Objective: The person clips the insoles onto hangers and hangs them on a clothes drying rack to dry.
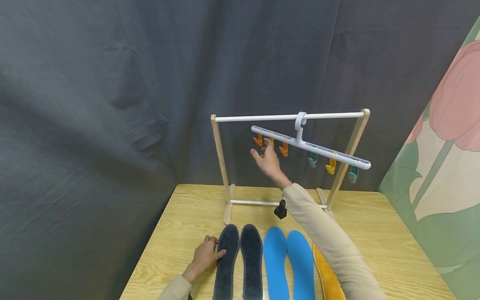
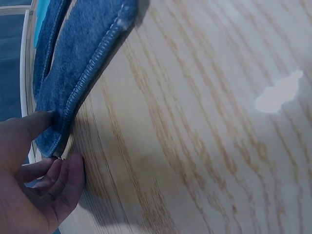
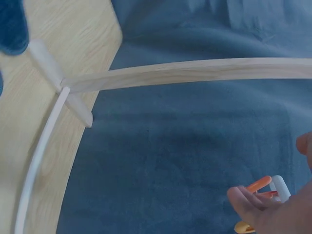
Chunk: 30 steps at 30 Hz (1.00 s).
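Note:
On the table's left side my left hand [image 1: 204, 254] pinches the edge of the outer dark insole [image 1: 226, 268]. In the left wrist view its thumb lies on the fuzzy top of the insole [image 2: 80, 58], and the other fingers curl at the stitched rim. My raised right hand [image 1: 268, 162] is at the left end of a pale clip hanger [image 1: 318, 148]. Thumb and fingers stand apart, beside a yellow clip [image 1: 272, 141] and between two orange clips [image 1: 284, 150]. Whether the fingertips touch the yellow clip is hard to tell.
The hanger hooks over the top bar of a wooden rack [image 1: 220, 154] and tilts down rightward. Teal clips [image 1: 313, 160] and another yellow clip [image 1: 331, 167] hang at its right. Beside the second dark insole [image 1: 251, 260] lie blue insoles [image 1: 275, 262] and an orange insole [image 1: 327, 275], partly under my right sleeve.

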Tool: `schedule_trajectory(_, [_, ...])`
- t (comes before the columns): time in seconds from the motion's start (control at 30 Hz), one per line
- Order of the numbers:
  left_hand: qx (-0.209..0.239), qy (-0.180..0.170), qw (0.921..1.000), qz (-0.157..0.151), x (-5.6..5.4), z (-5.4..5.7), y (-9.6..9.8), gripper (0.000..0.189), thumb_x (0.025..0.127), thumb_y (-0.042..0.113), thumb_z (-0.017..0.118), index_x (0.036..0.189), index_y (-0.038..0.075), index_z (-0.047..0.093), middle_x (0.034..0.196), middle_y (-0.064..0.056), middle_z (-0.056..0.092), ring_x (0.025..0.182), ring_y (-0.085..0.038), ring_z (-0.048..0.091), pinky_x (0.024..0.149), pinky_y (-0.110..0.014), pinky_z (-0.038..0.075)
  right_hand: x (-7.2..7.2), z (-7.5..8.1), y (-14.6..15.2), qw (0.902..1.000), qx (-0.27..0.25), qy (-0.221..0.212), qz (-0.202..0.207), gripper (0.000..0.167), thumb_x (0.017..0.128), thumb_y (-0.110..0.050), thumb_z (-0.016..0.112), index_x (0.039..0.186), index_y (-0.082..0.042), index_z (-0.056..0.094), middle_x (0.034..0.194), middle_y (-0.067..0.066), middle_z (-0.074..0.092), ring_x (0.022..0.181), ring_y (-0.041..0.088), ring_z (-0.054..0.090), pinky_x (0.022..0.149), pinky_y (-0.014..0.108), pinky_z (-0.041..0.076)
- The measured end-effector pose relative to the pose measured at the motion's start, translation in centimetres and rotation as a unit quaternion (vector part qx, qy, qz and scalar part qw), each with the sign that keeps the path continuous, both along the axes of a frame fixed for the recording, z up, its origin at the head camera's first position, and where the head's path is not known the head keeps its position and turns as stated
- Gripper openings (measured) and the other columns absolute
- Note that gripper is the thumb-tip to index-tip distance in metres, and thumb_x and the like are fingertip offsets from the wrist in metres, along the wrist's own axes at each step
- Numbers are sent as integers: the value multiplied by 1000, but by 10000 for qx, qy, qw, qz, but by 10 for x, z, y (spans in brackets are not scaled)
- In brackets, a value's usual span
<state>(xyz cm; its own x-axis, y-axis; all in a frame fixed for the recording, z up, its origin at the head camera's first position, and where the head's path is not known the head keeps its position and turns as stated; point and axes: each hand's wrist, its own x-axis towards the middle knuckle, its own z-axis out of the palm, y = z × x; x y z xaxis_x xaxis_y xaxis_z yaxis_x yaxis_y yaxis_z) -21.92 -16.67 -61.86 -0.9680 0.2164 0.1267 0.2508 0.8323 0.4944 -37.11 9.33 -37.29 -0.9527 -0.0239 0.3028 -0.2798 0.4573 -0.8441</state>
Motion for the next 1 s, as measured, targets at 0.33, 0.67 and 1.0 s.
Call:
schedule_trajectory(0.33, [-9, 46, 10000, 8, -1, -1, -1, 43, 86, 32, 78, 104, -4, 63, 84, -4, 48, 59, -10, 44, 47, -26, 39, 1, -3, -6, 9982, 563, 56, 218, 70, 101, -31, 57, 157, -9, 21, 144, 23, 45, 111, 37, 62, 98, 56, 43])
schedule_trajectory(0.67, [35, 23, 10000, -42, 0, -3, 3, 45, 86, 31, 79, 106, -6, 63, 85, -4, 50, 61, -11, 46, 48, -26, 41, 0, 0, -6, 9967, 713, -10, 381, 72, 101, -32, 57, 159, -14, 17, 141, 24, 47, 106, 34, 60, 92, 54, 46])
schedule_trajectory(1.0, [110, 113, 9997, -193, 5, 1, 11, 42, 85, 29, 80, 102, -5, 62, 84, -5, 50, 59, -10, 45, 46, -25, 40, 0, -1, 0, 9964, 666, -239, 464, 71, 102, -28, 56, 158, -8, 18, 149, 26, 39, 134, 41, 41, 105, 56, 37])
